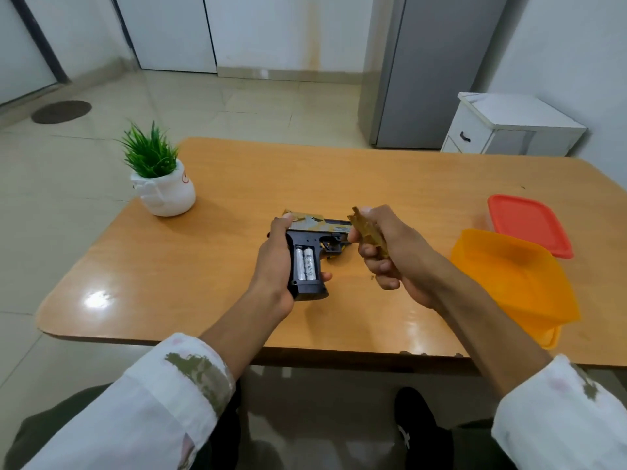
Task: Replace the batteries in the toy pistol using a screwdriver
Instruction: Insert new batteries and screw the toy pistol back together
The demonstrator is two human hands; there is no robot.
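Black plastic shows where the toy pistol (307,256) lies gripped in the left hand (276,266), fingers wrapped round its handle just above the tabletop (210,266), two batteries (304,264) exposed inside. Right hand (390,252) pinches the tan grip cover (368,234), lifted clear beside it.

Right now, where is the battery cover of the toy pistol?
In the head view, the battery cover is off the toy pistol, held in the right hand, just right of the pistol, above the table.
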